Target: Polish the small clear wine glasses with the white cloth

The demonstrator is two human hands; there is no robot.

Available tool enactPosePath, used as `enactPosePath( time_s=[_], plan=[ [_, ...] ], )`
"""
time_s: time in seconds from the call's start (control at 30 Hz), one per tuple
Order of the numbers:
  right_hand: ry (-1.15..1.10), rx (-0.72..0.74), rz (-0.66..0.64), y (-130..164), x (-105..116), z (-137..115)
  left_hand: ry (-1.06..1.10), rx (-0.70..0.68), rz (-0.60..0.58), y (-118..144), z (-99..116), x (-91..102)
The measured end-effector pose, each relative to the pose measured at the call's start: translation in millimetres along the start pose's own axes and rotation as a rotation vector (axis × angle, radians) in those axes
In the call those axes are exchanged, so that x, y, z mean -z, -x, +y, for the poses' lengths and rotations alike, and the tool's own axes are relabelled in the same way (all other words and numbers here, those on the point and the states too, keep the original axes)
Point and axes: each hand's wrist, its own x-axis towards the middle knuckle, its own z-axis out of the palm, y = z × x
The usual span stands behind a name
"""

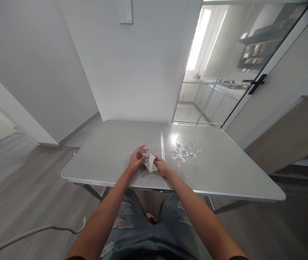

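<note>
My left hand (137, 159) is closed around a clear glass (144, 151), its fingers wrapped about the bowl. A white cloth (151, 163) lies against the near right side of that glass, gripped by my right hand (160, 165). Part of the glass is hidden behind my fingers and the cloth. To the right, past the table's seam, several clear stemmed glasses (183, 148) stand grouped close together. Both hands are low over the left panel of the grey folding table (110, 151), near the seam.
A white wall (132, 79) stands behind the table. At the back right is a glass door (210, 72) with a black handle (257, 84). A pale cable (43, 228) curves in at lower left, near my left forearm. Metal legs (89, 190) show under the table edge.
</note>
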Motion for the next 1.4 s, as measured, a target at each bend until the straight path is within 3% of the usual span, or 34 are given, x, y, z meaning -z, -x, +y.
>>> enactPosePath(
  time_s=[0.13, 0.37, 0.53, 0.9, 1.13, 1.23, 1.4],
  plan=[
    [0.096, 0.097, 0.025, 0.9, 1.2, -6.3, -0.003, -0.012, 0.052, 0.2, -2.4, 0.5],
    [0.292, 0.228, 0.194, 2.1, 5.0, -10.8, 0.009, -0.05, 0.062, -1.1, -6.1, 1.0],
    [0.197, 0.192, 0.198, -2.1, 4.6, -6.4, 0.004, -0.033, 0.048, -1.5, -9.0, 1.8],
    [0.279, 0.192, 0.168, 2.2, 2.5, -13.8, 0.016, -0.061, 0.031, -1.7, -10.5, 1.4],
    [0.226, 0.149, 0.144, -4.7, 8.0, -0.8, 0.014, -0.052, -0.012, -0.8, -11.1, -0.3],
    [0.191, 0.125, 0.163, -7.8, 10.2, 3.1, -0.01, -0.061, 0.003, -1.3, -11.4, 1.3],
    [0.2, 0.157, 0.059, -4.1, 9.2, -5.1, -0.021, -0.075, 0.078, -1.6, -9.3, 3.7]
  ],
)
